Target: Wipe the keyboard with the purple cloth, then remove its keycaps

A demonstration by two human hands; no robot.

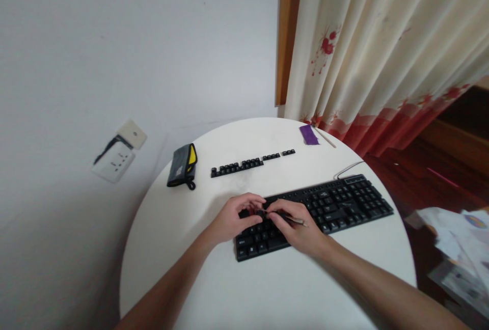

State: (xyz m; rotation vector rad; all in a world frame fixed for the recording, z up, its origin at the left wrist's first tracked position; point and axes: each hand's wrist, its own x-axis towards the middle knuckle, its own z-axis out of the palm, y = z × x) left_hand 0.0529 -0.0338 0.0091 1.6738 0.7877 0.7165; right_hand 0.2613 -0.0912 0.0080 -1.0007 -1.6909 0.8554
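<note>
A black computer keyboard (332, 205) lies at a slant on the white round table. Over its left end, my left hand (239, 215) curls with thumb and fingers closing on a small dark thing, too hidden to name. My right hand (300, 225) pinches a slim metal tool like tweezers (296, 219), its thin tip pointing left at the left hand's fingertips. Both hands meet just above the keys and hide some of them. Beyond the keyboard, loose black keycaps (237, 166) are set out in rows.
A dark pouch with yellow lining (182, 165) lies at the table's left. At the far right are a purple cloth (309, 135) and a thin stick (325, 138). The keyboard cable (348, 168) runs off the table's right edge, near the curtain (344, 65).
</note>
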